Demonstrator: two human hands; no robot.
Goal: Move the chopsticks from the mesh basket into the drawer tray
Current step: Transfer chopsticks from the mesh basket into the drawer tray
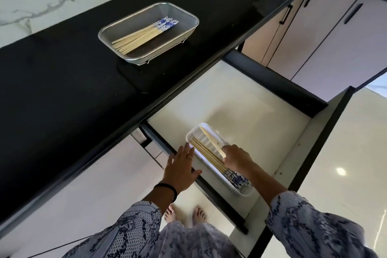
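Two hands: left (181, 168) flat, fingers straight, on drawer (261, 115) edge; right (235, 158) pinching chopsticks (213, 142) over one tray (193, 135); one basket (189, 13) at 11 o'clock.

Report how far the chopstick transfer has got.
Partly done. Several chopsticks already lie in the white drawer tray. In hand: the right hand grips a few chopsticks angled over the tray, while the left hand rests flat at the drawer's edge. Left: a bundle of chopsticks in the mesh basket on the counter.
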